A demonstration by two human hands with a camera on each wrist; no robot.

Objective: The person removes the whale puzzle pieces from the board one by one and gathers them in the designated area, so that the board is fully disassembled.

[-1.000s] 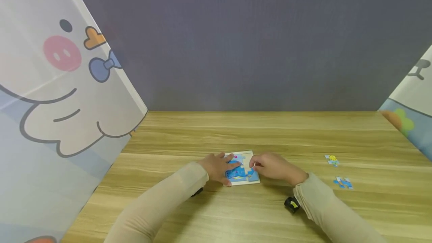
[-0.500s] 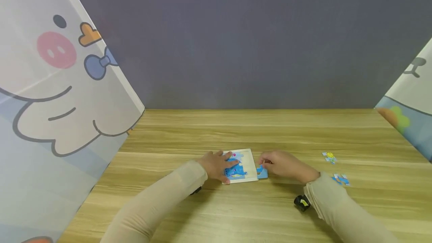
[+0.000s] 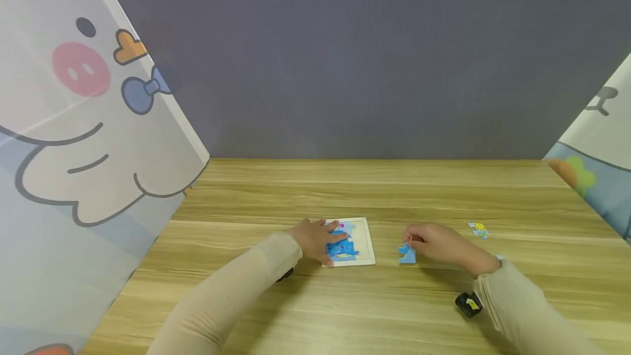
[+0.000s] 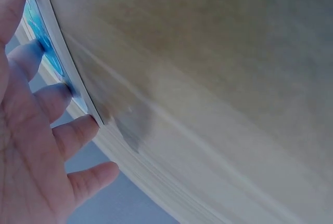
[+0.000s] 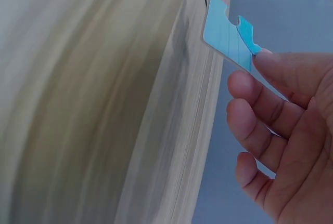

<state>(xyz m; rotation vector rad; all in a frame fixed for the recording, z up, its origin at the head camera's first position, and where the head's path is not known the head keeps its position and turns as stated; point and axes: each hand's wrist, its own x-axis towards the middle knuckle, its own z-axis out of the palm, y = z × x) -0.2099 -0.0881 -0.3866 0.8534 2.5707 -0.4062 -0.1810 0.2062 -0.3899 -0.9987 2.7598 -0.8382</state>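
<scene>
A small jigsaw puzzle board (image 3: 365, 253) with a pale rim lies on the table, a blue animal picture filling its left part and bare tray showing on the right. My left hand (image 3: 315, 241) rests spread over the board's left side; in the left wrist view its straight fingers (image 4: 73, 135) lie along the board's edge. Right of the board, my right hand (image 3: 434, 241) pinches a light blue puzzle piece (image 3: 407, 256) between thumb and forefinger. The right wrist view shows this piece (image 5: 223, 34) with a notched edge, its other fingers loosely bent.
Loose puzzle pieces with a yellow flower (image 3: 479, 229) lie farther right on the wooden table (image 3: 276, 311). More blue pieces (image 3: 500, 257) are mostly hidden behind the right wrist. A grey wall (image 3: 365, 59) stands along the back, and printed panels flank both sides.
My right hand has lifted the light blue piece out of the board's lower right corner and carried it right, baring more tray. The left hand has stayed on the board.
</scene>
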